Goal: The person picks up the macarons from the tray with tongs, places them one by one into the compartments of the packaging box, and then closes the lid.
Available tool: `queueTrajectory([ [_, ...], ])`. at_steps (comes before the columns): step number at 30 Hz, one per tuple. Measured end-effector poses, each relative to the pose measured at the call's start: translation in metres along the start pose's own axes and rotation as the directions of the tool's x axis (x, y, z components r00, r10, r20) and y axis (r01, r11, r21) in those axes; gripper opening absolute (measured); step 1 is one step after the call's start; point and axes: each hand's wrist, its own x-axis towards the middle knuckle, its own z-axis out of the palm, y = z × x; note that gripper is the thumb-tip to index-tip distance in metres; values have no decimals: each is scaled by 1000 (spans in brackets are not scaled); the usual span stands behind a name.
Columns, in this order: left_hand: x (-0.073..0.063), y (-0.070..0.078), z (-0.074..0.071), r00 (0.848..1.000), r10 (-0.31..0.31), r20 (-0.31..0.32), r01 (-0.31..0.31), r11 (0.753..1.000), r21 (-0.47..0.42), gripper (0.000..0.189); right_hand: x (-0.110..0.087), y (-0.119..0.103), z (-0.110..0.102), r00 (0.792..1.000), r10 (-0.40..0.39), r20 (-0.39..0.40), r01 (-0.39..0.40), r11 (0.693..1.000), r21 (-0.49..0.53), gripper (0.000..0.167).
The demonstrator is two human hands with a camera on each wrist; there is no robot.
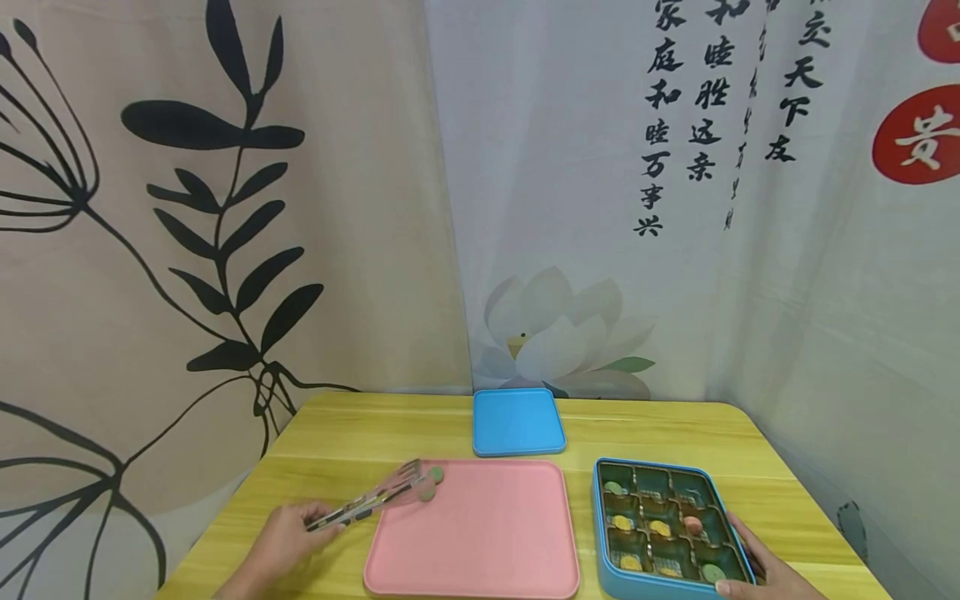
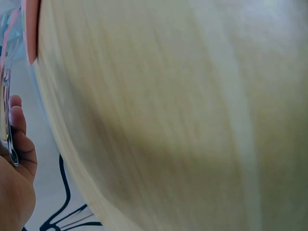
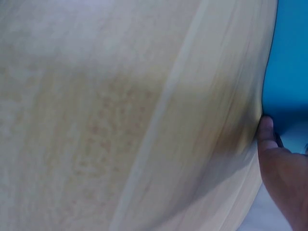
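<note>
My left hand grips the handle end of a pair of tongs with clear, see-through ends. The tongs reach over the upper left corner of a pink tray. Small round green pieces, like macarons, show at their tips; whether they are pinched I cannot tell. On the right, my right hand holds the near right corner of a blue box, thumb at the front rim. Its dark divided insert carries a pink piece, yellow pieces and green pieces in separate compartments.
A smaller blue tray lies at the back of the wooden table, behind the pink tray. Printed cloth hangs behind and beside the table. Both wrist views show mostly tabletop.
</note>
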Motion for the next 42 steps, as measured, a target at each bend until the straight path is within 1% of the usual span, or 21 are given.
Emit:
queueTrajectory([
  [2,-1,0,1,1000,-11,7,11,1000,-8,19,0,1,-1,1000,-16,17,16,1000,19,94],
  [4,-1,0,2,1000,-23,9,23,1000,-14,19,-1,2,-1,998,-34,45,31,997,67,94],
  [6,-2,-1,2,1000,-26,10,26,1000,-16,19,-1,3,-2,998,-37,50,33,996,81,94],
  [9,-3,-2,3,1000,-13,14,13,1000,-15,19,-1,2,-1,999,-22,27,20,998,52,94],
  [11,-3,-4,3,1000,4,18,-4,1000,-15,19,0,1,-1,1000,-7,0,7,1000,8,94],
  [14,-3,-7,4,1000,19,21,-19,1000,-22,17,1,1,0,1000,-7,-3,7,1000,4,93],
  [20,-2,-10,6,1000,11,16,-10,1000,-16,16,0,-2,2,1000,1,-24,-2,1000,-23,93],
  [22,-2,-10,7,1000,8,15,-8,1000,-10,16,0,-2,1,1000,4,-24,-5,1000,-20,94],
  [29,-2,-7,8,1000,-2,14,2,1000,-6,13,0,2,-1,1000,-12,10,12,999,38,95],
  [32,-2,-6,7,1000,8,18,-7,1000,-17,13,0,0,0,1000,-5,-2,5,1000,21,94],
  [36,-2,-6,7,1000,18,19,-18,1000,-26,13,0,-2,1,1000,7,-25,-8,1000,-27,93],
  [42,-2,-5,6,1000,10,8,-10,1000,-16,10,0,-3,1,1000,12,-29,-12,1000,-23,93],
])
